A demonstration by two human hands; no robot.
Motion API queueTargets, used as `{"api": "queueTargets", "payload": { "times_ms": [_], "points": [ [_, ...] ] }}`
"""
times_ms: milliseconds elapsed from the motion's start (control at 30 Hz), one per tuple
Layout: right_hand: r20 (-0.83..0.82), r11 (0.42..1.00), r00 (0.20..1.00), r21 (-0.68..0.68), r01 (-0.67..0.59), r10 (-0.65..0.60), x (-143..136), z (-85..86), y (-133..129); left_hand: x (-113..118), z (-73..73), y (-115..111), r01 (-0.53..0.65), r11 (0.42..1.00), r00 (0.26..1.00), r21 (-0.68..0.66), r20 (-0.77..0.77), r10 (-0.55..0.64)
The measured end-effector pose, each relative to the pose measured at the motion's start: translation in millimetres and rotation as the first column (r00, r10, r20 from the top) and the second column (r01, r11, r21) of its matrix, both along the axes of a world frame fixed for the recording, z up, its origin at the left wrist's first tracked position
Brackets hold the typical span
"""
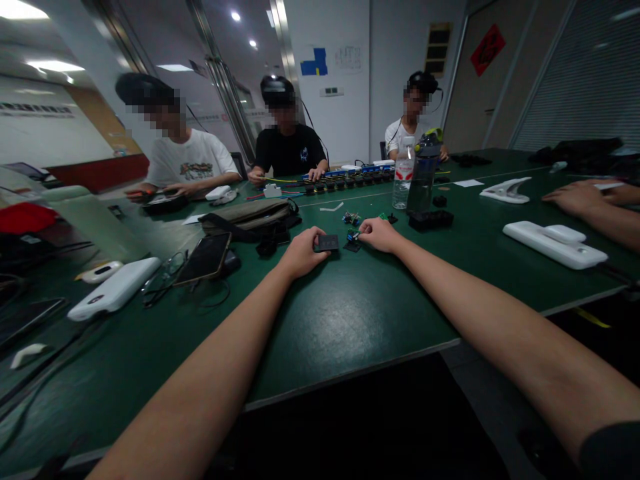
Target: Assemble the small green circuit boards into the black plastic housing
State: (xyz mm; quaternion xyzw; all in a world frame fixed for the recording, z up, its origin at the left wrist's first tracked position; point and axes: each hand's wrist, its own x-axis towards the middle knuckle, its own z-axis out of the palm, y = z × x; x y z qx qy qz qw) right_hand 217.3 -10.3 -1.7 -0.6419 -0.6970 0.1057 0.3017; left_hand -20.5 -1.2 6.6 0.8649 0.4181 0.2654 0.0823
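Note:
My left hand (303,253) grips a small dark rectangular case (328,243) at its left end, fingers behind and thumb in front, just above the green table (330,320). Close by on the right, my right hand (379,235) is closed in a pinch at a small electronic part (353,236) with bits of blue and white. A flat black piece (353,247) lies under that part. Just behind, a cluster of small circuit parts (351,218) rests on the table. Whether the pinched part is lifted off the table I cannot tell.
A water bottle (403,177) and a dark drinking bottle (423,177) stand behind my right hand, near a black block (431,220). Left lie a phone (204,259), a grey pouch (250,217) and a white power bank (114,288). Several co-workers sit around the table.

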Motion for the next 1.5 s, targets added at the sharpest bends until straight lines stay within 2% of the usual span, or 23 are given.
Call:
{"api": "queueTargets", "payload": {
  "times_ms": [467,1500],
  "points": [
    [0.007,1.0,1.0,-0.007,-0.006,0.006,0.4,0.5,0.6,-0.6,-0.5,0.9,0.036,0.999,0.999,0.023,-0.002,-0.036],
    [-0.01,0.999,1.0,-0.018,-0.027,0.027,1.2,1.7,0.1,0.1,-0.8,-0.1,0.029,1.0,1.0,-0.01,0.008,-0.029]
  ]
}}
